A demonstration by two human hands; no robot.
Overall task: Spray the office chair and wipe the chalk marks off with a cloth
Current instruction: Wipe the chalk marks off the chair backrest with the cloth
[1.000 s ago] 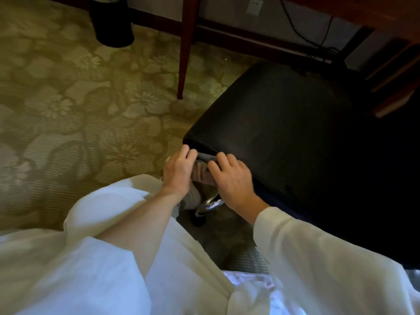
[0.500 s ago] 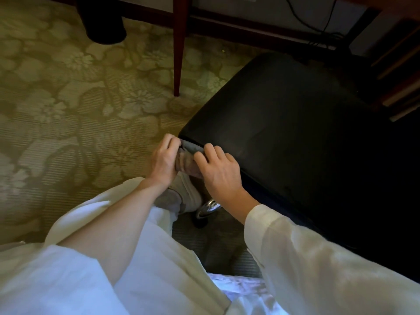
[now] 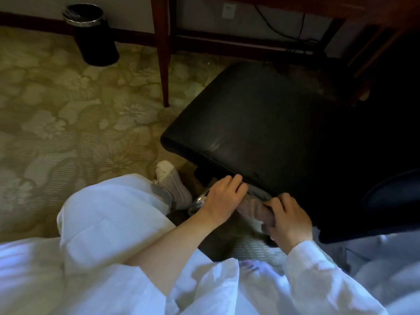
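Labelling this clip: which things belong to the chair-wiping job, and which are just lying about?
Job: black leather chair seat; crumpled grey cloth, gripped by left hand and right hand.
Idle: black round waste bin; red-brown wooden desk leg; black cable.

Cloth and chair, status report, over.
Both grip cloth: left hand, right hand. Cloth at chair seat front edge. Nothing in the way.

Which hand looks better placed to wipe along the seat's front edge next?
Probably the left hand: it holds the cloth right at the chair seat's front edge, while the right hand grips the cloth's bunched end lower down.
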